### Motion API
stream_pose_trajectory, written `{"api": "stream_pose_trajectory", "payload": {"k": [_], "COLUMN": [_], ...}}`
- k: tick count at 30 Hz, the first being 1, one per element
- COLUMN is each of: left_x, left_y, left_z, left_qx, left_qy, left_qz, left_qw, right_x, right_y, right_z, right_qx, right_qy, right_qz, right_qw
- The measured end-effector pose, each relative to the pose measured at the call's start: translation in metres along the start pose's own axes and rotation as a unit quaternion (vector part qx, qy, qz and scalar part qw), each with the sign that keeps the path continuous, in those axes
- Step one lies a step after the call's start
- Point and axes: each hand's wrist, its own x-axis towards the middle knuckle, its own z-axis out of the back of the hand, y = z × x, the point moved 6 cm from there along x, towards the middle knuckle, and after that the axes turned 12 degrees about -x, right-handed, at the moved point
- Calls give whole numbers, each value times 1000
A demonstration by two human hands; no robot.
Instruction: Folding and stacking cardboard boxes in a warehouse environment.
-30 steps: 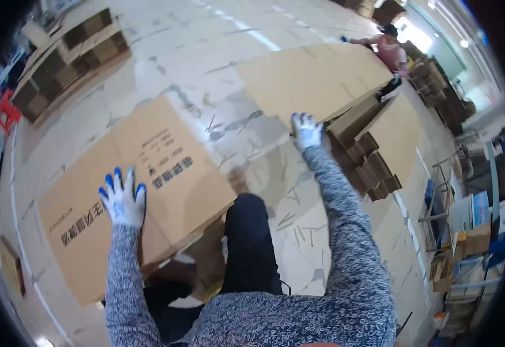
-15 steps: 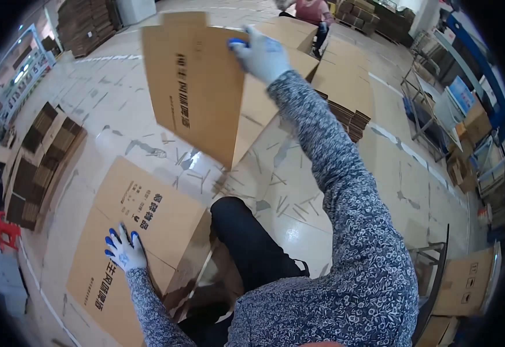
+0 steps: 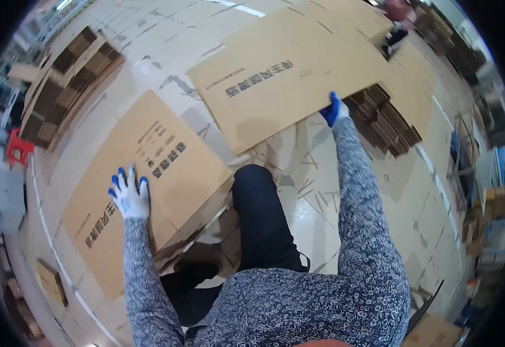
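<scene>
My left hand [image 3: 130, 194], in a white glove with blue fingertips, lies spread on the top flattened cardboard box [image 3: 177, 173] of a low pile at the left. Dark print runs across that box. Out to the right, my gloved right hand [image 3: 336, 111] pinches the near edge of another flattened cardboard box [image 3: 264, 110]. This one lies nearly flat, printed face up, over the far cardboard; part of its near corner overhangs the floor. The fingers beneath its edge are partly hidden.
Bundled cardboard [image 3: 382, 118] sits beside my right hand, its cut edges showing. Cardboard strips [image 3: 310, 188] litter the floor beyond my knee [image 3: 258, 196]. Stacked cardboard on a pallet [image 3: 70, 87] and a red stool [image 3: 18, 147] stand far left. Another person [image 3: 399, 23] is at the far right.
The box in my right hand has swung from upright to nearly flat, away and to the right. My right hand has lowered with it. My left hand stays spread on the pile.
</scene>
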Motion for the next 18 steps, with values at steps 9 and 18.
{"api": "stream_pose_trajectory", "payload": {"k": [9, 18], "left_x": [1, 7], "left_y": [-23, -3], "left_z": [14, 45], "left_qx": [-114, -431], "left_qy": [-39, -193], "left_qz": [-16, 49], "left_qw": [993, 880], "right_x": [-154, -357], "right_y": [108, -1], "right_z": [-44, -187], "right_qx": [37, 67], "right_qy": [344, 434], "right_qz": [56, -147], "right_qw": [937, 886]}}
